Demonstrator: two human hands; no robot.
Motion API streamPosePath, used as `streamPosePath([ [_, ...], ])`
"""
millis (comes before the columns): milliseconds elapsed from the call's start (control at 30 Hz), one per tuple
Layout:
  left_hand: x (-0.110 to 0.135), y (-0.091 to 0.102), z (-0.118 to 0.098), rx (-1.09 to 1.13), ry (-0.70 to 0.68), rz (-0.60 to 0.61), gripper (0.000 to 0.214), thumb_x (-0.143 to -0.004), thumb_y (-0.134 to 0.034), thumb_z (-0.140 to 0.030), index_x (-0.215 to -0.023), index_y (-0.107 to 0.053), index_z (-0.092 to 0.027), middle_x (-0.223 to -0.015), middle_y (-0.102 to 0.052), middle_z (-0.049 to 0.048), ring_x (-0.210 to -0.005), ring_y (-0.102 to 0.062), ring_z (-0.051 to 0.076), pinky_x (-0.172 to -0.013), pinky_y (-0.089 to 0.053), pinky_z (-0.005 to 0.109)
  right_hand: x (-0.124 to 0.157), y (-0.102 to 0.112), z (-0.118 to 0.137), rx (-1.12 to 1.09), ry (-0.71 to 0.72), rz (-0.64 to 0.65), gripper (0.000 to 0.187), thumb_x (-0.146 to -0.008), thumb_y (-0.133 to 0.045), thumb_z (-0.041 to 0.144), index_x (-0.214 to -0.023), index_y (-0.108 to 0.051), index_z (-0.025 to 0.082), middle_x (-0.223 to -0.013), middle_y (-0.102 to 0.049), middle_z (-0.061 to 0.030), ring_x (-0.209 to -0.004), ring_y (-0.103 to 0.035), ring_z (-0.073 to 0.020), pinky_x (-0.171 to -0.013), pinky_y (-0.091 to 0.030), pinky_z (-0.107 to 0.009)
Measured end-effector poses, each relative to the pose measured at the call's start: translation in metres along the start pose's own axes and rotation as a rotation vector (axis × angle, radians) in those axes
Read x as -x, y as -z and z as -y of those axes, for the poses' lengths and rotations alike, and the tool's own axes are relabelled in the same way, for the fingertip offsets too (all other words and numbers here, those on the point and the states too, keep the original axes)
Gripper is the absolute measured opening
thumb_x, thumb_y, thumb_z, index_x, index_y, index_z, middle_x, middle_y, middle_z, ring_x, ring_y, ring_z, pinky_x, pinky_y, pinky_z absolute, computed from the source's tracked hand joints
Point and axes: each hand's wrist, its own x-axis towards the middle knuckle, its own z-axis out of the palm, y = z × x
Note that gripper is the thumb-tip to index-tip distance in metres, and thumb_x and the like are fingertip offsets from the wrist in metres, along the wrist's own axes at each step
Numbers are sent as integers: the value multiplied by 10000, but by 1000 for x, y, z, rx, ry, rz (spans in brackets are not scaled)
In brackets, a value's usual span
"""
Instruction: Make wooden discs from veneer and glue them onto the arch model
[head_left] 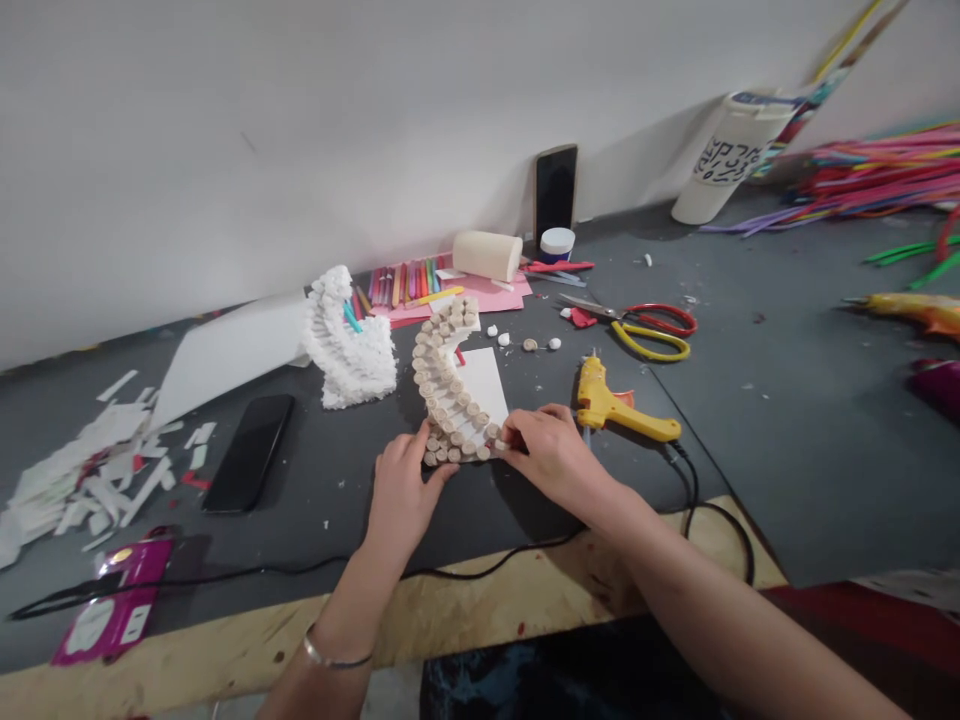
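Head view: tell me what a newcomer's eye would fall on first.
Probably the curved model studded with beige discs, near the centre, with the left hand and right hand at its near end. Next, the yellow glue gun to its right and the rough white model to its left.

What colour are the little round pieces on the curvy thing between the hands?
The round pieces are light brown, shown best in the head view.

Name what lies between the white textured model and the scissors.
In the head view, the beige disc-covered model stands between them; nearer the scissors, small white lumps and one beige disc lie on the dark tabletop.
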Motion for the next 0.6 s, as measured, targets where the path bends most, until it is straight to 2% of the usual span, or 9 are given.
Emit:
streamPosePath([
  [200,0,-1,-2,55,38,-24,510,-838,-635,-357,-1300,-540,-164,-954,-602,78,-925,-584,264,-805,-465,386,3,12,-8,-161,-73,-47,120,-785,-701,202,-782,-581,202,-704,-652,41,-658,-565,-135,-878,-343,-351],
  [367,0,1,0,128,73,-61,594,-826,-651,-380,-1352,-481,-163,-962,-569,66,-872,-576,235,-813,-489,397,5,36,-1,-300,-99,-112,111,-802,-688,302,-794,-621,214,-730,-653,10,-724,-577,-165,-725,-419,-310],
  [500,6,19,-1,107,14,-162,618,-835,-632,-477,-1358,-494,-177,-1008,-565,80,-852,-578,220,-832,-496,401,17,57,15,-288,-118,-59,146,-797,-701,339,-746,-635,220,-701,-650,19,-701,-571,-156,-690,-425,-297],
  [600,21,42,-15,56,-114,-217,471,-872,-602,-459,-1282,-578,-228,-1008,-596,73,-914,-590,229,-855,-488,386,32,65,31,-249,-116,64,146,-774,-733,331,-714,-655,224,-691,-664,16,-741,-576,-170,-706,-419,-296],
])
